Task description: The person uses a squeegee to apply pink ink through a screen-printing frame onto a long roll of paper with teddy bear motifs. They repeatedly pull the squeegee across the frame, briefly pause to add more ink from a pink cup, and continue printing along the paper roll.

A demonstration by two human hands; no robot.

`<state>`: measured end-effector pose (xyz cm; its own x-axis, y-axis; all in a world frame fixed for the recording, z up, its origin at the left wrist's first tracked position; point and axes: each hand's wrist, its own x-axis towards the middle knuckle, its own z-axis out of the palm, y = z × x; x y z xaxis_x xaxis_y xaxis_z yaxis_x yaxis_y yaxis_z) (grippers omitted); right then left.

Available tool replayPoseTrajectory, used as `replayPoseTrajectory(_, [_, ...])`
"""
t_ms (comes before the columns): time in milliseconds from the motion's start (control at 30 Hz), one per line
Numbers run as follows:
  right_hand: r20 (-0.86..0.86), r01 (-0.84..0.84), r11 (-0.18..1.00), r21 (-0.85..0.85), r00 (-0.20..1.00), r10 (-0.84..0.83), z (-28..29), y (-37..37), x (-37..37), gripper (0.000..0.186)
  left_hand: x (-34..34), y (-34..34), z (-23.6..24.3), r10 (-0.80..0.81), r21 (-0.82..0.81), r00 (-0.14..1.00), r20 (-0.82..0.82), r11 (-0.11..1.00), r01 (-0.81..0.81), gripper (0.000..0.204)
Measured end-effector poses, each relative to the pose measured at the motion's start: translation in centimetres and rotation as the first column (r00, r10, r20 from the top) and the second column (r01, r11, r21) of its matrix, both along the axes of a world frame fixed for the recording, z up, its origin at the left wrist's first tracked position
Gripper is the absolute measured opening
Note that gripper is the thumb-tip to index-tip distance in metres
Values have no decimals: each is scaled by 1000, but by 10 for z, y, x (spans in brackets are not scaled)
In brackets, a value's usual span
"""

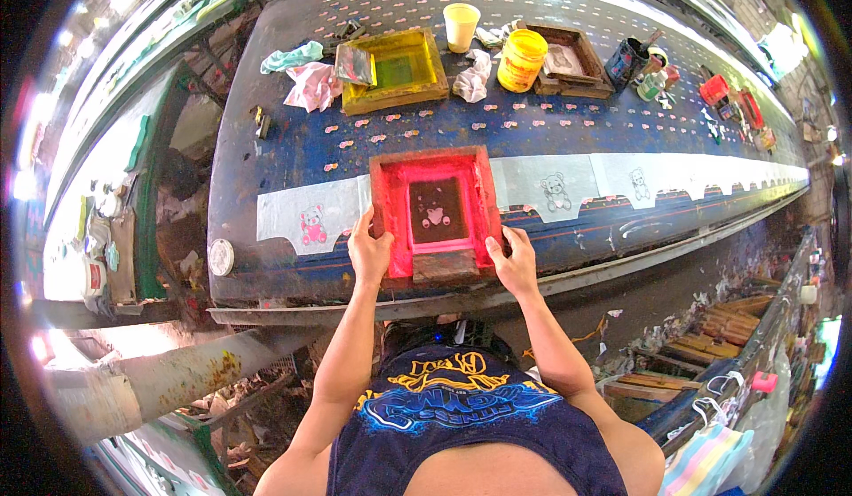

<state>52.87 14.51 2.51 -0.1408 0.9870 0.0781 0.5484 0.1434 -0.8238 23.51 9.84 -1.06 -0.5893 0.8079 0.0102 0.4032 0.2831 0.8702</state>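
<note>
A wooden screen-printing frame (440,210), stained bright pink inside, sits over a row of pale cloth pieces near the table's front edge. Its dark mesh shows a small bear-shaped pattern. On the left side bar, my left hand (369,254) is closed around the wood. My right hand (515,261) grips the lower right corner, thumb on the near side. Just left of the frame lies a pale cloth piece (282,216) with a pink bear print. To the right, another cloth piece (537,185) carries a bear in dark outline. Whatever lies beneath the frame is hidden.
Across the long dark table (293,150) stand a yellow-stained frame (395,101), a pale yellow cup (461,27), a yellow tub (522,59), a brown wooden frame (572,86) and a dark container (627,63). Crumpled rags (313,86) lie at the back left. A round white lid (221,256) rests front left.
</note>
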Motion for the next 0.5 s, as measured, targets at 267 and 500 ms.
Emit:
replayPoseTrajectory(267, [324,-670,708,223,736,595,49,-25,-22,54,-2,0,2,-18,27,1000,-7,999,18,66])
replayPoseTrajectory(500, [319,-609,761,223,784,533,26,-3,-46,36,2,2,11,-26,24,999,-25,999,27,67])
